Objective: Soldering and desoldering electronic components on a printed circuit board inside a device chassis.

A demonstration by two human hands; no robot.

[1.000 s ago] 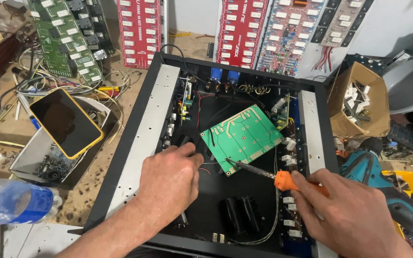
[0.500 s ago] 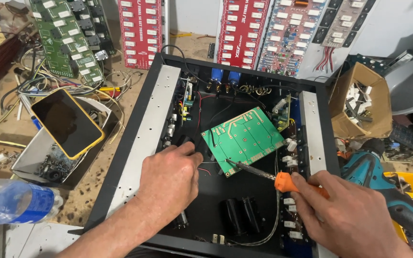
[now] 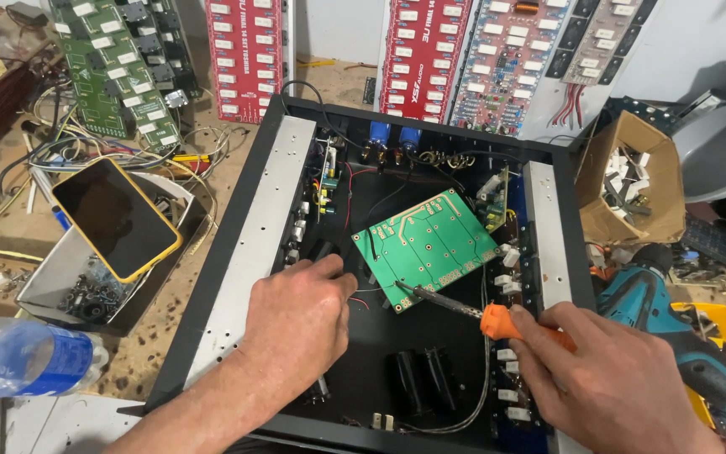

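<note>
While right fingers (image 3: 548,324) pinch an orange-handled screwdriver (image 3: 497,318), curled left fingers (image 3: 329,269) touch the flat green board (image 3: 430,244).

The left hand (image 3: 300,324) is covering whatever its fingertips are touching inside the black chassis (image 3: 245,252). The soldering iron (image 3: 464,307) handle is disappearing into the right hand (image 3: 611,382), perhaps gripped; the bottom edge is cutting off both wrists.

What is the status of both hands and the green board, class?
Left hand pressed down inside black chassis, beside green circuit board. Right hand grips orange-handled soldering iron, tip at board's lower edge. Wires close around board.
</note>
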